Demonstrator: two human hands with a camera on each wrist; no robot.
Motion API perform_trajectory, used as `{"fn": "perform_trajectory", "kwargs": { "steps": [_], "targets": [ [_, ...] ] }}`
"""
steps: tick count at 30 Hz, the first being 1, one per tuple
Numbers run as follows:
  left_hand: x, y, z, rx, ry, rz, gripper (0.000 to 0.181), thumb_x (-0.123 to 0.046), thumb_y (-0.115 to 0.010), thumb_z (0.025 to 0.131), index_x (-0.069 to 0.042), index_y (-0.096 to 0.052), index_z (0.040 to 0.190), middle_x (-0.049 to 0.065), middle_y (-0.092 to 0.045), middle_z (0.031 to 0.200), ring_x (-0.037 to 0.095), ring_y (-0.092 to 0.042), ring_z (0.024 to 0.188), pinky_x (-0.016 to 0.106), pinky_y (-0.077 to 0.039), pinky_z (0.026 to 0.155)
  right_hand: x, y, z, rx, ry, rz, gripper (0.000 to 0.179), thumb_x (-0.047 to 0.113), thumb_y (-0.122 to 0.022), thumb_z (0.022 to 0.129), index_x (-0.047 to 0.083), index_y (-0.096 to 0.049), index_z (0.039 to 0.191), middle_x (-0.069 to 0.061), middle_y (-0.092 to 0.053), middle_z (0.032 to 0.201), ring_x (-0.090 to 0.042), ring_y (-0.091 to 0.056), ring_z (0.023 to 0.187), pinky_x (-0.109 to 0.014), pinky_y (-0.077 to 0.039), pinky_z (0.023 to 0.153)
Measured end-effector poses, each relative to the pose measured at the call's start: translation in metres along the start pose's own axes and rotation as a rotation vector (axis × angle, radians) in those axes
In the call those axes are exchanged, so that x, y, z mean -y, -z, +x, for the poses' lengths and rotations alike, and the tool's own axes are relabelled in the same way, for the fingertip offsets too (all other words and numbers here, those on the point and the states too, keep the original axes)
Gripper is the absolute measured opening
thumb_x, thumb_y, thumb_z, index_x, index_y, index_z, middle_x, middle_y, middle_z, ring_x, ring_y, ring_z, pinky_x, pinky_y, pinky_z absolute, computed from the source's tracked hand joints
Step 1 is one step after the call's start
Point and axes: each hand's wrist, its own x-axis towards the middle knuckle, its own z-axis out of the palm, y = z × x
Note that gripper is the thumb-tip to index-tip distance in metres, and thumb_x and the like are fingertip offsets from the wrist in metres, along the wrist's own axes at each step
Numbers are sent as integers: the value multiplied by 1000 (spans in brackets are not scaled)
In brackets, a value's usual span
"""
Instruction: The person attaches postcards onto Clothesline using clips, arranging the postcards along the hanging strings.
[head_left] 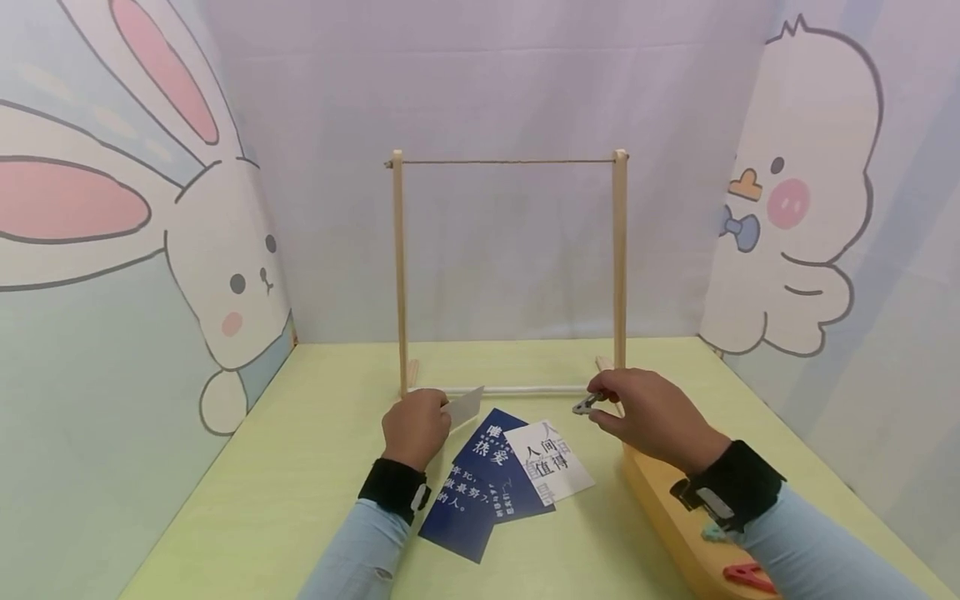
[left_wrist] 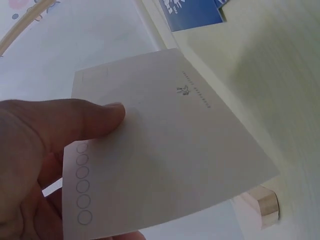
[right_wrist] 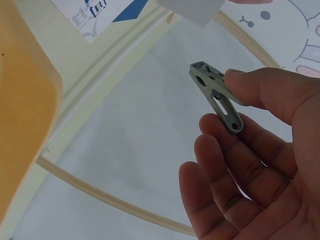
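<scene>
My left hand (head_left: 417, 428) pinches a white postcard (left_wrist: 150, 150) near one edge, thumb on the side printed with a row of circles. In the head view that card is tilted above the table, beside the left post. My right hand (head_left: 660, 417) holds a grey-green clothespin (right_wrist: 220, 97) between thumb and fingers, near the right post's foot. On the table between the hands lie overlapping postcards: dark blue cards (head_left: 465, 508) with white writing and a white card (head_left: 558, 471) with dark characters on top.
A wooden frame (head_left: 619, 267) stands behind the hands, a string (head_left: 510, 162) stretched across its top and a white rod (head_left: 517, 390) low down. At right, a yellow tray (head_left: 660, 525) holds a red clothespin (head_left: 750, 577) and a green one (head_left: 714, 533), partly under my right arm.
</scene>
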Motion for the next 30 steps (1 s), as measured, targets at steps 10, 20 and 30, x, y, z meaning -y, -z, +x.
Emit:
{"fn": "perform_trajectory", "kwargs": {
  "steps": [10,20,30],
  "targets": [
    [-1,6,1,-41,-15,-32,14,-11,-70,90,-15,-83,92,5,-79,89,21,-71,70,38,-52,52,2,5,5,-12,31,-5,31,22,-89,83,13,-74,109,6,-72,95,-13,-63,84,-37,-58,79],
    [-4,15,3,-9,-8,-67,13,-14,-71,93,-13,-83,98,6,-79,93,23,-74,77,40,-57,59,2,12,12,20,0,40,33,20,-87,85,13,-74,114,3,-75,100,-17,-67,90,-43,-60,84],
    [-1,18,8,-44,-26,-67,9,-19,-76,92,-13,-83,95,3,-78,83,15,-64,61,29,-47,50,5,17,20,23,5,59,35,28,-85,87,17,-73,118,4,-75,105,-19,-67,94,-42,-60,87]
  ]
}}
